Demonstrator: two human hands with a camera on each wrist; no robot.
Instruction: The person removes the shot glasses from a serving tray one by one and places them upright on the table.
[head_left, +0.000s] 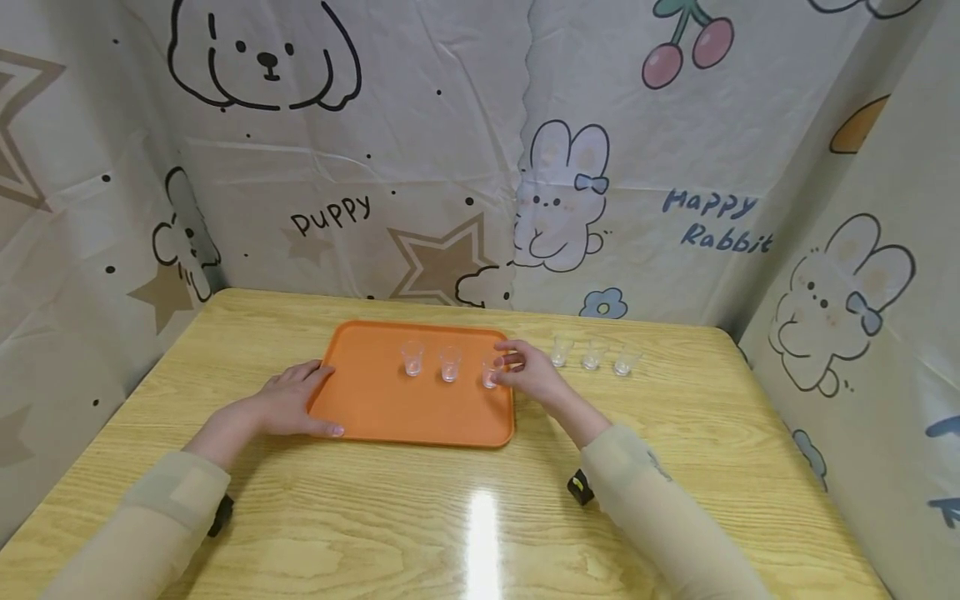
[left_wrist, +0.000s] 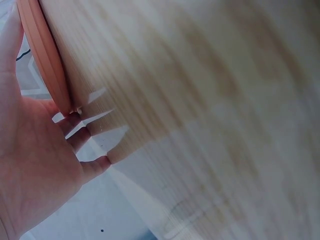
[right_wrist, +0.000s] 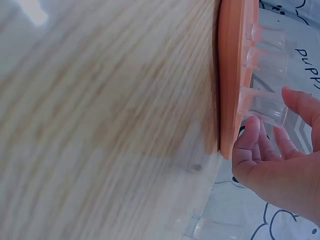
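My right hand (head_left: pixel 531 372) is around the rightmost clear cup (head_left: pixel 488 374) on the orange tray (head_left: pixel 420 412), with the thumb and fingers spread apart. In the right wrist view one fingertip lies right at the rim of that cup (right_wrist: pixel 267 108) and another close by its side. The cup stands upright near the tray's right edge. Two more clear cups, a middle one (head_left: pixel 449 367) and a left one (head_left: pixel 412 360), stand in a row with it. At the tray's left end my left hand (head_left: pixel 288 402) rests along the edge, fingers extended and thumb by the near corner.
Right of the tray, three more clear cups stand in a row on the wooden table (head_left: pixel 375 525): a left one (head_left: pixel 559 353), a middle one (head_left: pixel 592 358) and a right one (head_left: pixel 624 363). A printed cloth (head_left: pixel 442 150) hangs behind the table and along both sides.
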